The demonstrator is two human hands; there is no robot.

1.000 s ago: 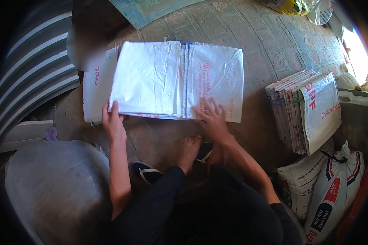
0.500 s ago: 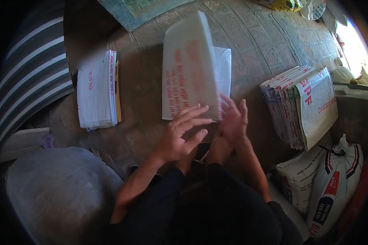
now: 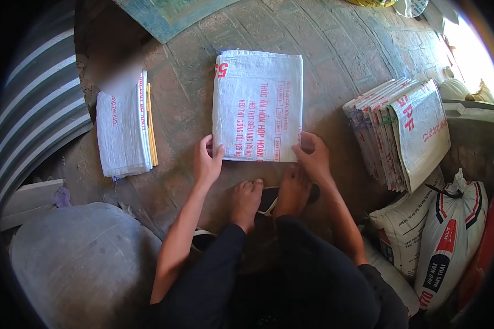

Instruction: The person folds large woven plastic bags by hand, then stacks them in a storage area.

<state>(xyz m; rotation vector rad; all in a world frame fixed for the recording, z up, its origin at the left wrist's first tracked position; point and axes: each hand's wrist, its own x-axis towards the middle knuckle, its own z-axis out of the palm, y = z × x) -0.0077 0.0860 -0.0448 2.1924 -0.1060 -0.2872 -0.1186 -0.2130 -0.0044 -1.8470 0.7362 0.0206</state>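
A folded white feed sack (image 3: 258,107) with red print lies flat on the brick floor in front of my feet. At its near left corner, my left hand (image 3: 207,162) has the thumb on top and the fingers curled around the side edge. My right hand (image 3: 313,157) pinches the near right corner in the same way, its fingers partly hidden. The sack's near edge runs straight between both hands.
To the left lies a pile of folded sacks (image 3: 123,129); a thicker stack of folded sacks (image 3: 398,131) leans at the right. A filled, tied bag (image 3: 450,247) stands at lower right. A rounded grey object (image 3: 82,263) sits at lower left, below corrugated sheeting (image 3: 44,98).
The sack's raised, blurred part has come down flat. My hands, earlier lifted with fingers apart, have spread to its near corners and closed on them. The view has shifted slightly.
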